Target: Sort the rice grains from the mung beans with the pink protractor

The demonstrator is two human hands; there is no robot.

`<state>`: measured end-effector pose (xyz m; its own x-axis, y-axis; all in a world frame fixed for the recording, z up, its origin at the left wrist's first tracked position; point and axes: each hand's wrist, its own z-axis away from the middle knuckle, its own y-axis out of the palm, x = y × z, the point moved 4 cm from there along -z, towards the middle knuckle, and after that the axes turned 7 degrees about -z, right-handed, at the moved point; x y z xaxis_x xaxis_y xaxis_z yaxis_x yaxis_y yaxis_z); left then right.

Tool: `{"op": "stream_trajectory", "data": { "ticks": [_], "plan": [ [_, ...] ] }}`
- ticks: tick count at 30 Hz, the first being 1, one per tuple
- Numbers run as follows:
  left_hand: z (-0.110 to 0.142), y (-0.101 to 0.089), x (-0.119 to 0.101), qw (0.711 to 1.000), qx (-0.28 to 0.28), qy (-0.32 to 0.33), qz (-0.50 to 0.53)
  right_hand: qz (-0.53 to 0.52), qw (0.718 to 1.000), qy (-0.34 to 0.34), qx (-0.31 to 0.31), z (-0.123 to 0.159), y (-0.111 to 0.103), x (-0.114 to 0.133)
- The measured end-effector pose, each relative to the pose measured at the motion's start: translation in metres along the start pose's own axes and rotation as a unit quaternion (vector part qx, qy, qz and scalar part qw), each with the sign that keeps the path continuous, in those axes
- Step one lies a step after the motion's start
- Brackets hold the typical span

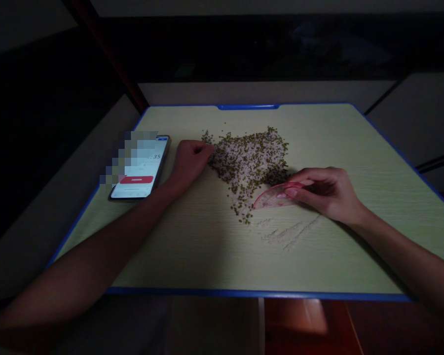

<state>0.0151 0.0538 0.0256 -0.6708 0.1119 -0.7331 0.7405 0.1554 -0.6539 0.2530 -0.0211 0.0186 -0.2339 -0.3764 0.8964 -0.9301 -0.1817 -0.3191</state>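
Observation:
A spread pile of pale grains, like rice, mixed with small green beans (257, 155) lies in the middle of the table. My left hand (192, 158) rests at the pile's left edge, its fingers curled and closed; whatever may be between the fingertips is hidden. Between thumb and fingers, my right hand (323, 192) grips a thin, see-through pink plastic piece with a curved red rim (274, 195). That piece stands tilted against the pile's lower right side. Streaks of pale grains (284, 234) trail over the tabletop just below it.
At the left, a lit smartphone (136, 170) lies face up beside my left forearm. The light wood-grain table (192, 246) has a blue edge and a blue handle-like notch (248, 107) at the back. Dark surroundings lie beyond, with a reddish-brown surface (296, 320) below the front edge.

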Motion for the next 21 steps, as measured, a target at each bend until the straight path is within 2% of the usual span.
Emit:
{"op": "stream_trajectory", "data": {
  "ticks": [6, 12, 21],
  "plan": [
    [0.0004, -0.0002, 0.0001, 1.0, 0.004, -0.003, 0.007, 0.002, 0.999, 0.025, -0.043, -0.0006, -0.0038, -0.0034],
    [0.0001, 0.0, 0.0005, 1.0, -0.001, 0.003, 0.001, 0.019, 1.0, 0.014, -0.019, 0.002, -0.0038, -0.0033],
    [-0.001, 0.0008, 0.0012, 1.0, -0.001, 0.012, -0.003, 0.0, 0.999, 0.036, -0.026, 0.0023, -0.0037, -0.0064]
  ]
}}
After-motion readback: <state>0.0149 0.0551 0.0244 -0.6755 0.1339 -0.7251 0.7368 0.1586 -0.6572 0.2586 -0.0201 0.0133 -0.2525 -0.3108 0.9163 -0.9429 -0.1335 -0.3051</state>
